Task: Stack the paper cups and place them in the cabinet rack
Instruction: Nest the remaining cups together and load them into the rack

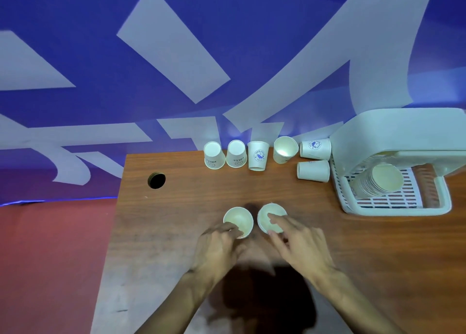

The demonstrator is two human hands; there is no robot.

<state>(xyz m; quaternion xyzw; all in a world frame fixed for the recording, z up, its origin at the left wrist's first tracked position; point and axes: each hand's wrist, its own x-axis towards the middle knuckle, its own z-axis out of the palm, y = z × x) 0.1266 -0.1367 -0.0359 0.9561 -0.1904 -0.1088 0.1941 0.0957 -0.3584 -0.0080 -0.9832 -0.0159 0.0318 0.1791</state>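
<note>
Two white paper cups stand open side up on the wooden table [176, 233], close together. My left hand [216, 245] grips the near side of the left cup [237, 219]. My right hand [300, 245] pinches the near rim of the right cup [271, 214], with a finger over its opening and the thumb outside. Several more cups stand or lie in a row at the table's far edge, from an upside-down cup [214, 156] to one on its side [313, 171]. A white plastic rack [393, 207] at the right holds a stack of cups [378, 183] lying on its side.
A round cable hole [156, 180] sits near the table's far left corner. The table's left edge drops to a red floor [50, 258]. A blue and white wall [176, 56] rises right behind the table. The rack has a white cover [393, 132] over its back.
</note>
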